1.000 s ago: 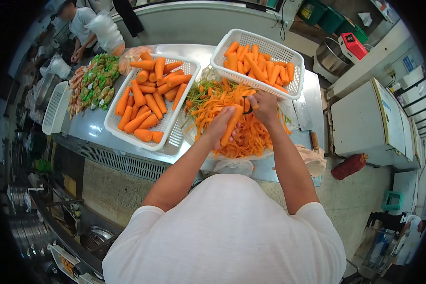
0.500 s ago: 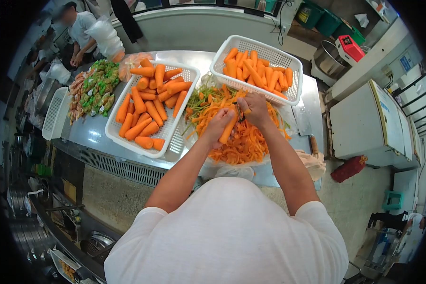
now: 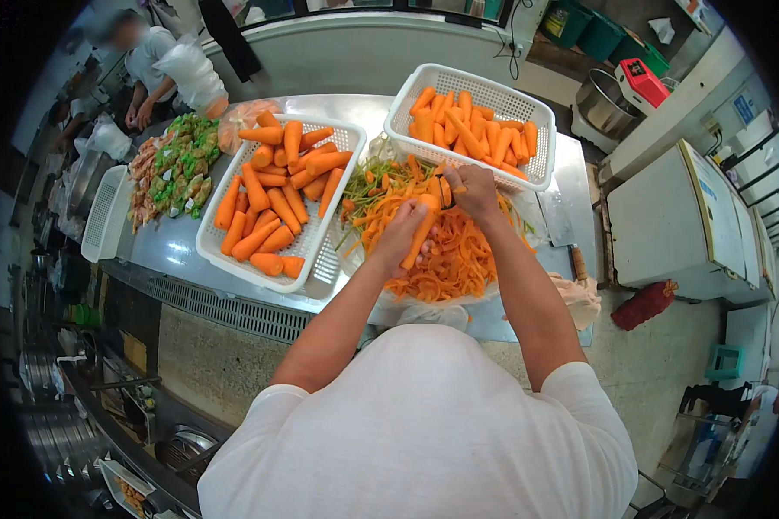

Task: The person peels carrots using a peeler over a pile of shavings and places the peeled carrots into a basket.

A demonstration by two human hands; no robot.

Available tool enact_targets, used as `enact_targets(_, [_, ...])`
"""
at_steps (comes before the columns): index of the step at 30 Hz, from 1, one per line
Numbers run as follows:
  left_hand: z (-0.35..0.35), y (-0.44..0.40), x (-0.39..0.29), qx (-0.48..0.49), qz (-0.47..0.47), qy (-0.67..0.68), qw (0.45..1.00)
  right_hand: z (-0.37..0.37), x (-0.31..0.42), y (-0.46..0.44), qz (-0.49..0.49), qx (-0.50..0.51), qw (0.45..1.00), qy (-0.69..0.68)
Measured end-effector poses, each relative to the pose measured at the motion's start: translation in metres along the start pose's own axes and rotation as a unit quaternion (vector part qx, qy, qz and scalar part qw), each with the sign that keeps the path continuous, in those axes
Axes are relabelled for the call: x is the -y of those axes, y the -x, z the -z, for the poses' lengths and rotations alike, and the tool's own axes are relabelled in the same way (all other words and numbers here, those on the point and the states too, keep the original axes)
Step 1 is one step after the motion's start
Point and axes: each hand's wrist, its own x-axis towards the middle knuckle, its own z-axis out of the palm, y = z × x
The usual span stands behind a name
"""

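My left hand (image 3: 400, 237) is closed around a carrot (image 3: 421, 233), which slants with its upper end toward my right hand. In my right hand (image 3: 476, 192) is a peeler (image 3: 446, 192), its dark head close to the carrot's upper end; whether the blade touches it I cannot tell. Both hands are above a heap of orange carrot peelings (image 3: 459, 264). Green carrot tops (image 3: 374, 179) lie at the heap's far left side.
White baskets of carrots stand left (image 3: 206, 235) and behind right (image 3: 541, 160) on the metal table (image 3: 169, 246). A cleaver (image 3: 556, 219) and cloth (image 3: 577, 298) lie at right. Green-wrapped bundles (image 3: 182, 164) are at far left, near another person (image 3: 151, 65).
My right hand and the peeler have shifted slightly up and right, toward the carrot's far end. More of the carrot's upper end shows. My left hand still grips it.
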Motion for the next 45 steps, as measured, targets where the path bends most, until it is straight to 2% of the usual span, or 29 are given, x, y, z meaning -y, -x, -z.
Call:
enact_targets(2, [-0.006, 0.006, 0.003, -0.057, -0.04, -0.062, 0.996, -0.002, 0.005, 0.008, 0.125, -0.004, 0.991, -0.042])
enact_targets(3, [-0.002, 0.006, 0.007, -0.056, -0.034, -0.063, 0.996, -0.005, -0.001, 0.012, 0.119, -0.003, 0.992, -0.043])
enact_targets(5, [0.008, 0.001, 0.005, -0.01, -0.005, -0.014, 1.0, -0.007, -0.011, 0.007, 0.024, 0.017, 0.999, 0.031])
enact_targets(6, [0.007, 0.002, 0.004, -0.011, -0.006, -0.017, 1.0, -0.005, -0.005, 0.009, 0.025, 0.015, 0.999, 0.028])
enact_targets(8, [0.002, 0.004, 0.005, -0.007, 0.005, 0.039, 0.999, 0.004, 0.011, 0.012, -0.033, 0.03, 0.994, -0.098])
enact_targets(9, [0.007, 0.001, 0.007, -0.01, 0.007, 0.043, 0.999, 0.0, 0.013, 0.012, -0.035, 0.035, 0.994, -0.098])
enact_targets(11, [0.018, -0.008, 0.014, -0.016, 0.018, -0.004, 1.0, -0.009, 0.01, 0.012, 0.103, -0.016, 0.992, -0.069])
enact_targets(12, [0.013, -0.005, 0.013, -0.014, 0.018, -0.007, 1.0, -0.01, 0.009, 0.009, 0.087, -0.052, 0.995, -0.005])
enact_targets(13, [0.01, -0.002, 0.01, -0.023, 0.01, -0.022, 0.999, -0.007, 0.007, 0.007, 0.091, -0.056, 0.994, -0.006])
enact_targets(15, [0.003, 0.005, 0.004, -0.035, 0.005, -0.037, 0.999, -0.004, 0.006, 0.013, 0.054, -0.029, 0.992, -0.107])
enact_targets(16, [-0.001, 0.008, 0.001, -0.044, -0.024, -0.083, 0.995, -0.005, 0.007, 0.009, 0.055, -0.027, 0.992, -0.107])
enact_targets(18, [-0.002, 0.015, 0.007, -0.051, -0.039, -0.13, 0.989, -0.009, 0.005, 0.012, 0.138, -0.036, 0.985, -0.098])
enact_targets(19, [0.001, 0.013, 0.005, -0.032, -0.024, -0.097, 0.994, -0.006, 0.002, 0.014, 0.136, -0.04, 0.985, -0.096])
enact_targets(21, [0.003, 0.008, -0.002, -0.015, -0.016, -0.067, 0.998, 0.0, 0.001, 0.009, -0.02, -0.026, 0.994, -0.101])
enact_targets(22, [0.003, 0.006, -0.001, -0.006, -0.007, -0.035, 0.999, 0.0, 0.004, 0.004, -0.017, -0.025, 0.995, -0.1])
enact_targets(25, [0.01, 0.001, 0.005, 0.002, 0.018, -0.013, 1.0, -0.006, 0.008, 0.008, 0.18, -0.054, 0.978, -0.091])
enact_targets(26, [0.012, -0.004, 0.004, 0.007, 0.024, -0.029, 0.999, -0.01, -0.005, 0.004, 0.094, -0.018, 0.993, -0.075])
enact_targets(27, [0.007, -0.003, 0.001, 0.009, 0.02, -0.031, 0.999, -0.004, -0.007, 0.002, 0.098, -0.021, 0.992, -0.073])
enact_targets(29, [0.0, 0.007, 0.0, 0.004, -0.01, -0.042, 0.999, -0.004, -0.005, 0.007, 0.025, -0.07, 0.993, -0.09])
enact_targets(32, [0.0, 0.006, 0.001, -0.031, -0.047, -0.107, 0.993, 0.0, 0.011, 0.007, 0.097, -0.046, 0.99, -0.092])
enact_targets(33, [0.002, 0.006, 0.005, -0.028, -0.041, -0.11, 0.993, -0.002, 0.01, 0.01, 0.138, -0.044, 0.986, -0.079])
enact_targets(34, [0.005, 0.003, 0.005, -0.013, -0.028, -0.091, 0.995, 0.002, 0.007, 0.013, 0.136, -0.048, 0.986, -0.078])
enact_targets(37, [0.0, 0.003, -0.003, -0.006, -0.023, -0.038, 0.999, 0.01, 0.007, 0.008, -0.01, -0.013, 0.996, -0.083])
enact_targets(38, [-0.003, 0.005, -0.002, -0.008, -0.019, 0.003, 1.0, 0.007, 0.009, 0.004, -0.006, -0.008, 0.996, -0.084])
enact_targets(40, [0.006, -0.001, 0.003, -0.009, -0.005, -0.002, 1.0, 0.002, 0.019, 0.012, 0.223, -0.091, 0.97, -0.036])
enact_targets(41, [0.009, -0.004, 0.003, -0.002, 0.004, -0.013, 1.0, 0.002, 0.014, 0.015, 0.218, -0.095, 0.971, -0.036])
enact_targets(43, [0.002, 0.001, 0.003, -0.005, -0.01, -0.026, 1.0, 0.005, 0.006, 0.009, 0.049, -0.03, 0.998, -0.03])
enact_targets(44, [0.0, 0.003, 0.001, -0.01, -0.021, -0.035, 0.999, 0.005, 0.004, 0.009, -0.003, -0.011, 0.998, -0.064])
enact_targets(45, [-0.003, 0.005, -0.002, -0.012, -0.021, -0.032, 0.999, 0.009, 0.011, 0.007, -0.002, -0.008, 0.998, -0.063])
